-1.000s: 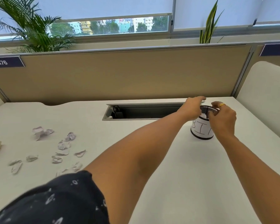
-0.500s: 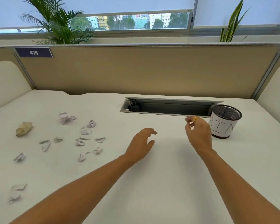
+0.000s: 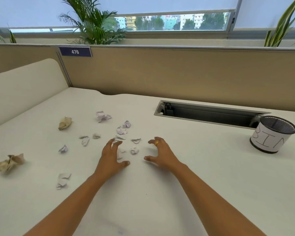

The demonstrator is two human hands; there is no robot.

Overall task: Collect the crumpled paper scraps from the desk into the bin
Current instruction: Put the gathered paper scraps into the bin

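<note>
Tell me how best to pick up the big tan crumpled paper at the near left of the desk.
Probably from straight above, fingers closing across the raised folds at the middle of the tan crumpled paper. It lies wide and low on the desk, with thin ragged ends that would likely just unfold if pulled. The left hand is the nearer one.

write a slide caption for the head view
Left hand and right hand, both open, hover over small crumpled paper scraps on the white desk; the mesh bin stands at far right.

both forearms bare, sleeveless; gold ring (image 3: pixel 157 143) on right hand (image 3: pixel 162 153)
</note>
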